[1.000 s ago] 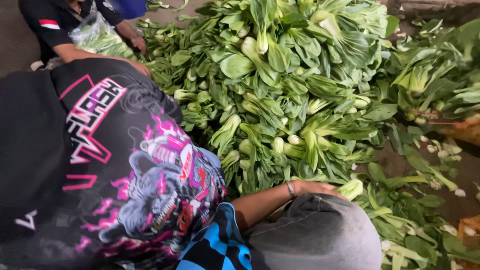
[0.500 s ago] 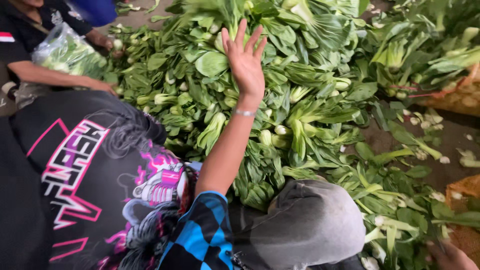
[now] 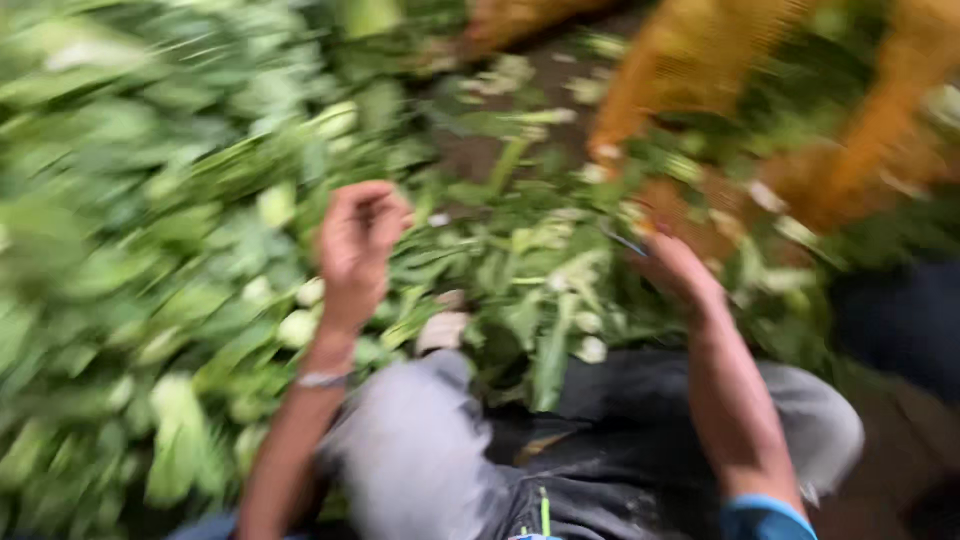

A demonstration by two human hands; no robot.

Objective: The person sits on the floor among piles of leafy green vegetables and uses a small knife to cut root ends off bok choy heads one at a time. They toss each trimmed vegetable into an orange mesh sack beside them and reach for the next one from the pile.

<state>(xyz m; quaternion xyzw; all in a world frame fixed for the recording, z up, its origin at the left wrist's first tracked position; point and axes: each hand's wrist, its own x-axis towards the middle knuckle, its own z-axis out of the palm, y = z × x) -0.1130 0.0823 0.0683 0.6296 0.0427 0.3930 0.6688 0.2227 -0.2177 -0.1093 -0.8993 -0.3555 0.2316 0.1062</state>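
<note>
Dark dirt floor [image 3: 520,95], prob. dim light

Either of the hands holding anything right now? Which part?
Cannot be told. The left hand is curled above the leafy greens; the right hand reaches into them. Motion blur hides any grip.

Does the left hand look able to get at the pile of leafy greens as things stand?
Probably yes. The left hand hangs loosely curled right over the pile of leafy greens, with nothing between them. The picture is blurred, so I cannot tell whether it already holds any.
</note>
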